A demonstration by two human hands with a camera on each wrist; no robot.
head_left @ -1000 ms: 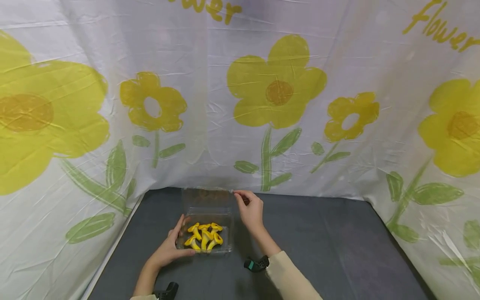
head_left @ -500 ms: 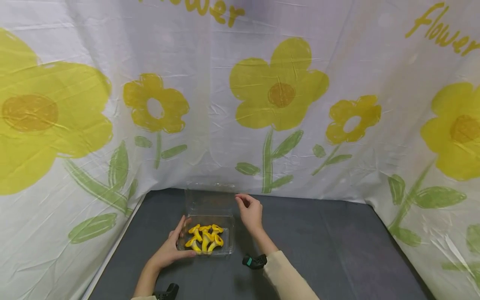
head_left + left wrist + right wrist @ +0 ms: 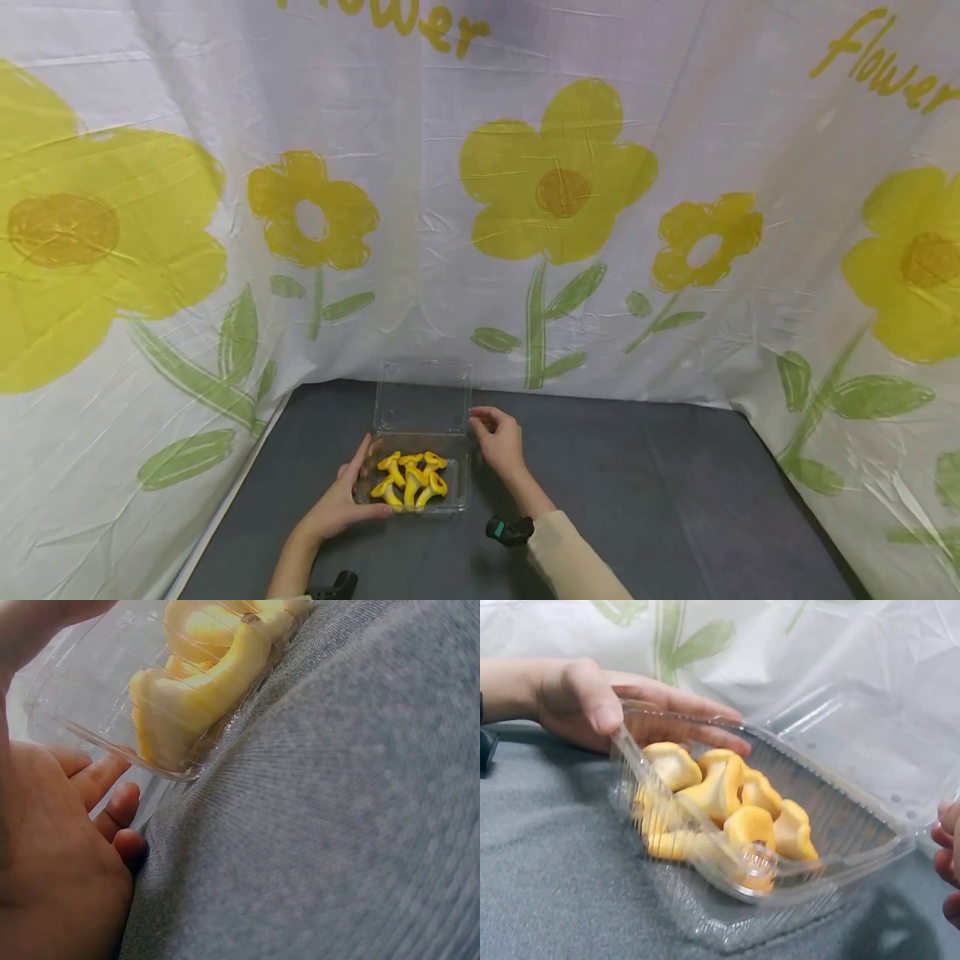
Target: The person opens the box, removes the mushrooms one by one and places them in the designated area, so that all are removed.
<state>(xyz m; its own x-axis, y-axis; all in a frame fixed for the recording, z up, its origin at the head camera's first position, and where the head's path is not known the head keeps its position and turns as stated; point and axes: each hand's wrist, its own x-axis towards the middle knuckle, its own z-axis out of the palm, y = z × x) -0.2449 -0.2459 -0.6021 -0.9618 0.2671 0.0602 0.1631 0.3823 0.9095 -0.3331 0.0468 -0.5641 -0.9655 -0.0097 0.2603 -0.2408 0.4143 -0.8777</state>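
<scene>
A clear plastic clamshell box [image 3: 460, 479] rests on the dark tabletop, its lid [image 3: 423, 398] raised and leaning back. Several yellow mushrooms [image 3: 411, 483] lie inside it. My left hand [image 3: 335, 502] holds the box's left side, with the thumb [image 3: 604, 718] at the front corner and the fingers stretched along the wall. Just right of the lid's lower edge is my right hand [image 3: 501, 440], fingers loosely bent and holding nothing that I can see. Only the tips of some right fingers [image 3: 943, 855] show in the right wrist view; whether they touch the plastic I cannot tell.
A dark grey cloth [image 3: 637, 500] covers the tabletop. Behind and at both sides hangs a white curtain [image 3: 420, 100] printed with yellow flowers, close behind the raised lid. Black devices are strapped at the right wrist [image 3: 510, 531] and the left wrist [image 3: 337, 586].
The lid has swung further back and stands more upright. My right hand has let go of its corner and lowered along the right edge. The left hand stays at the box.
</scene>
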